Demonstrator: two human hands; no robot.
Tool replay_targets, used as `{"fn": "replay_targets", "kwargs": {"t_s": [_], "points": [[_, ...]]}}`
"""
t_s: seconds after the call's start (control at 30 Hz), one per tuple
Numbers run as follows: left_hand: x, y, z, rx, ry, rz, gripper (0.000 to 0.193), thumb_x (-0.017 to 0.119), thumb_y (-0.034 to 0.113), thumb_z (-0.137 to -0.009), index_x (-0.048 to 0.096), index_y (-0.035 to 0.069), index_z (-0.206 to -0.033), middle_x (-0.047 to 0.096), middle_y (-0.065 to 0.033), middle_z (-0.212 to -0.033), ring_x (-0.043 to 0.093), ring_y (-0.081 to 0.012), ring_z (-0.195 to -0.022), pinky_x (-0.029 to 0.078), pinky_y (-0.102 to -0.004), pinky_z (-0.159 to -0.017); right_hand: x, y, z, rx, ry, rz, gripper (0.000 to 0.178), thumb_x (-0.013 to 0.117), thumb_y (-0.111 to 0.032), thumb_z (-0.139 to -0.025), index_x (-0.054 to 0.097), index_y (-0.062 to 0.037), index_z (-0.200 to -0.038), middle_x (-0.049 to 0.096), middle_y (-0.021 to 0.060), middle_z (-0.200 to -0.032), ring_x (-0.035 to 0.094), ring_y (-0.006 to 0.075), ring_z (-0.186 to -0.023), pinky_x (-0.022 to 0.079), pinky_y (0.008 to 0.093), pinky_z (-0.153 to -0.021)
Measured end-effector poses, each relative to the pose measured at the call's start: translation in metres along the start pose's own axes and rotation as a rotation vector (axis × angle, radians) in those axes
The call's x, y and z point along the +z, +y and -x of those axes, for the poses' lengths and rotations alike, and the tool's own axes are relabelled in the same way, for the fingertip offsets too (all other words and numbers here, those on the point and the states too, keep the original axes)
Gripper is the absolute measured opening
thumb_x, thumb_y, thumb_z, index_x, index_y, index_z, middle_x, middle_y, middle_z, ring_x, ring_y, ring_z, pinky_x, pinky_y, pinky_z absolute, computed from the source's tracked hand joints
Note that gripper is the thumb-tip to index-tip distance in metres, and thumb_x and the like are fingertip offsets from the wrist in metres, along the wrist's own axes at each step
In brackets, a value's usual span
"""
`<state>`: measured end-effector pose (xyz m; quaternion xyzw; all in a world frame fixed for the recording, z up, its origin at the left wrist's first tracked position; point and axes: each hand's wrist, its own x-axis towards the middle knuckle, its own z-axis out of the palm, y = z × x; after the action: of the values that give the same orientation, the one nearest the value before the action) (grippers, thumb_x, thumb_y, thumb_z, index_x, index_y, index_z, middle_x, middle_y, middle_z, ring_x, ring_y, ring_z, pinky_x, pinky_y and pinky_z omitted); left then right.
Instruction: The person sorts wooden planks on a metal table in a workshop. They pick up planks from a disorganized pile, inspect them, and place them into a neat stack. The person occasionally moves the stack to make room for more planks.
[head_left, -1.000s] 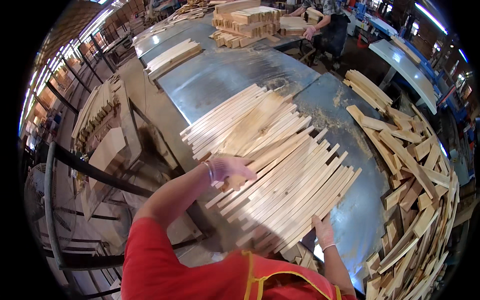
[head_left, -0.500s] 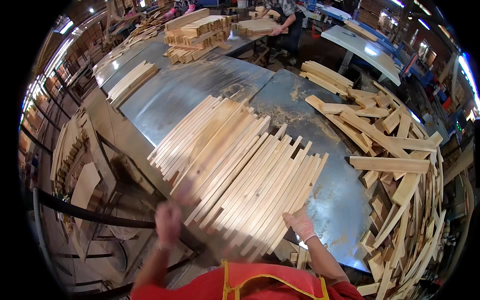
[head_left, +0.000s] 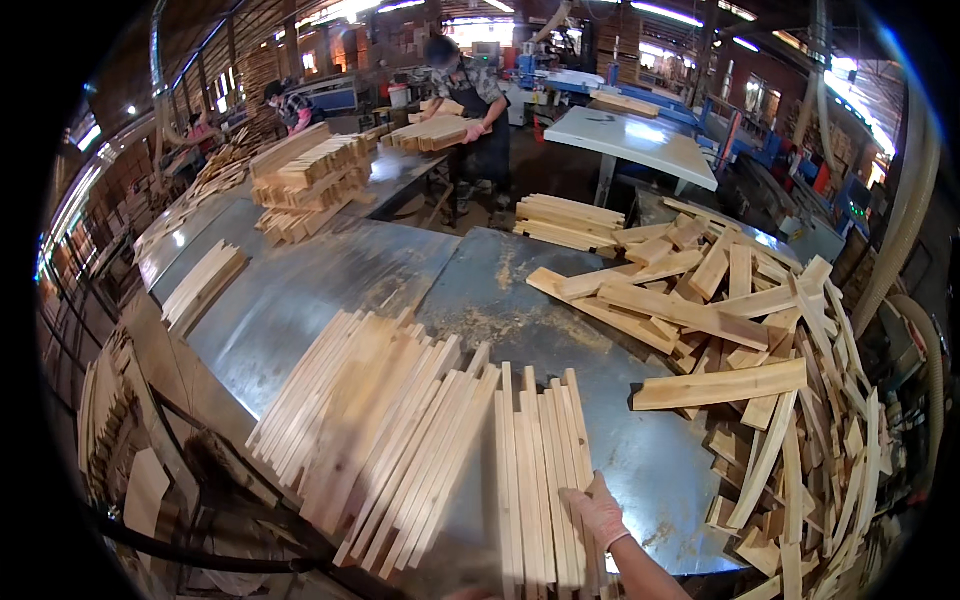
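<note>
My right hand (head_left: 597, 512), in a pale glove, grips the right edge of a small group of wooden strips (head_left: 535, 460), its thumb over the top and the other fingers partly hidden. These strips lie side by side, their far ends uneven. A wedge of bare metal parts them from a larger row of wooden strips (head_left: 385, 430) on the left, where a wider board lies among the narrow ones. At the lower edge, only a sliver of what looks like my left hand (head_left: 468, 594) shows beside the strips' near ends; its fingers cannot be made out.
The strips lie on a metal table (head_left: 330, 270) dusted with sawdust. Jumbled wood offcuts (head_left: 700, 300) heap up at the right. Stacked wood (head_left: 310, 180) stands at the far left, near a short bundle (head_left: 203, 285). A co-worker (head_left: 470, 110) handles boards beyond the table.
The view has tilted up and turned right. The right-hand strips have separated from the larger row, with my right hand on them. My left hand has dropped almost out of view.
</note>
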<state>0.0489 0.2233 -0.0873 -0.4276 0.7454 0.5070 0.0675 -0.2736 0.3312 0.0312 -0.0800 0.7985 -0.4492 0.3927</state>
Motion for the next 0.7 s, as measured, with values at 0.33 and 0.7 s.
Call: {"fn": "replay_targets", "kwargs": {"t_s": [0.33, 0.7], "points": [[-0.037, 0.206, -0.133, -0.137, -0.080, 0.123, 0.072, 0.076, 0.058, -0.083, 0.070, 0.005, -0.132, 0.072, -0.0208, -0.124, 0.077, -0.0294, -0.091, 0.060, -0.0390, -0.086, -0.051, 0.058, -0.124, -0.158, -0.226, 0.403, 0.096, 0.068, -0.069, -0.089, 0.051, -0.0009, -0.155, 0.066, 0.0271, -0.141, 0.062, 0.0413, -0.131, 0.047, 0.0420, -0.112], [-0.052, 0.277, -0.072, 0.310, 0.403, 0.008, 0.092, 0.084, 0.038, -0.079, 0.045, 0.000, -0.154, 0.051, -0.0263, -0.150, 0.055, -0.0415, -0.134, 0.046, -0.0478, -0.113, -0.068, -0.051, -0.019, -0.375, 0.139, 0.112, 0.070, 0.081, -0.042, -0.087, 0.064, 0.0038, -0.137, 0.074, 0.0221, -0.126, 0.070, 0.0337, -0.117, 0.054, 0.0423, -0.101]]}}
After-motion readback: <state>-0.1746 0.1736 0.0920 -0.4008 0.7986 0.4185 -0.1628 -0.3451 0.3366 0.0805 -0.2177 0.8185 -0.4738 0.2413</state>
